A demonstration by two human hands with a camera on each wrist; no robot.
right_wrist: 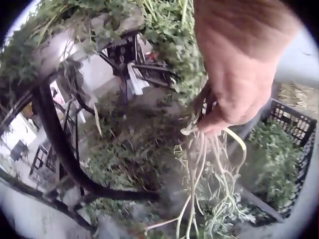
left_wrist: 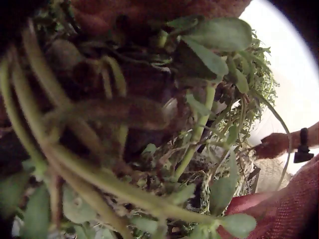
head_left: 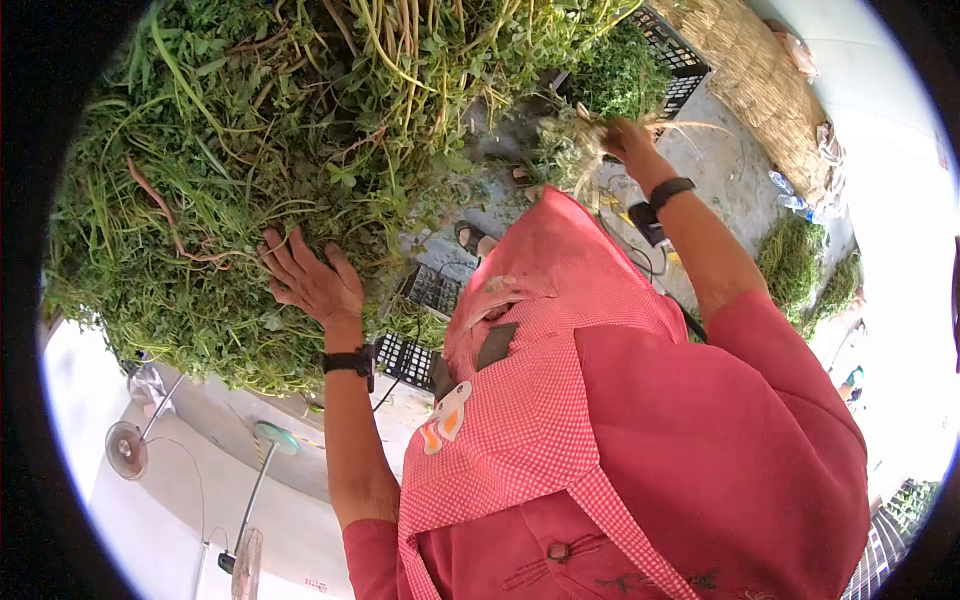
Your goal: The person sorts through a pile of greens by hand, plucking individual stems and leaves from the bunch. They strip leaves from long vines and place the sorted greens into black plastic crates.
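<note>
A big heap of leafy green plants (head_left: 330, 150) with long stems fills the upper left of the head view. My left hand (head_left: 315, 285) rests on its near side, fingers spread over the leaves. Close up in the left wrist view are thick green stems (left_wrist: 124, 194). Off to the right, my right hand (head_left: 628, 142) grips a bunch of stringy plants (right_wrist: 199, 154) by one end, and its pale stems dangle below the fingers. The bunch hangs beside the heap, close to a black plastic crate (head_left: 690, 85) of greens.
Loose greens (right_wrist: 129, 154) lie on the floor under a dark curved metal frame (right_wrist: 55, 129). Another black crate (head_left: 405, 358) stands by my left forearm. A rolled straw mat (head_left: 765, 90) and plastic bottles (head_left: 795, 202) lie to the right. Standing fans (head_left: 127, 450) are at lower left.
</note>
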